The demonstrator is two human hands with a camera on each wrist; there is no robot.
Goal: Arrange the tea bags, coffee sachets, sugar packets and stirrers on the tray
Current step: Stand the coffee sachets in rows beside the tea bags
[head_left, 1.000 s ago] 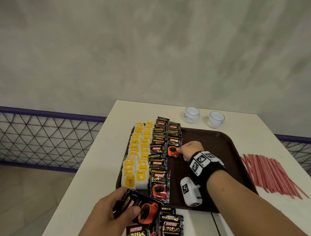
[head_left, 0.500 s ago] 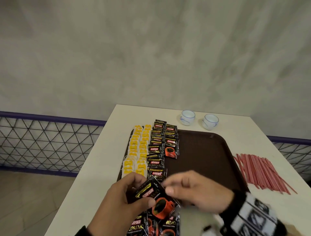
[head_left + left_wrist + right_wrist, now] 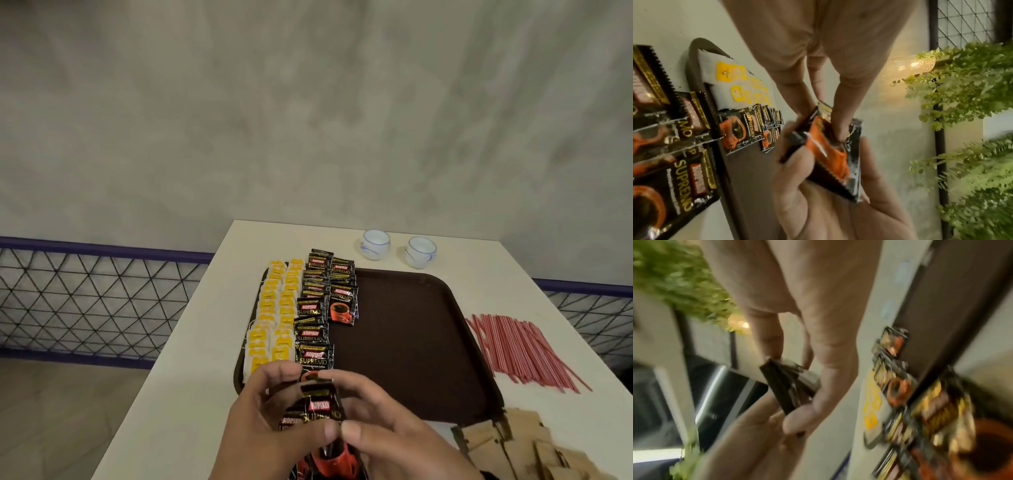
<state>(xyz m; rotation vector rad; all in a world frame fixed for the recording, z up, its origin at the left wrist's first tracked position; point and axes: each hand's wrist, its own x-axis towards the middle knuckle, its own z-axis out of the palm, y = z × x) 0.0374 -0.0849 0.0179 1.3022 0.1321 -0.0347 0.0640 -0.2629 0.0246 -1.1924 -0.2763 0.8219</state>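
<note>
- Left hand (image 3: 274,425) holding small stack of coffee sachets (image 3: 320,409), fingers curled round it.
- Right hand (image 3: 383,421) pinching top sachet, thumb + fingers on it.
- Peel off just one; keep rest squeezed tight.
- Lay it flat on tray (image 3: 411,342), just beyond hands, next in 2nd coffee row (image 3: 342,301).

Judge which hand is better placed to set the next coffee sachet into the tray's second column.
Probably the right hand. Its fingers already pinch the top sachet of the stack that the left hand holds, and it sits on the side of the tray's unfinished second column.
</note>
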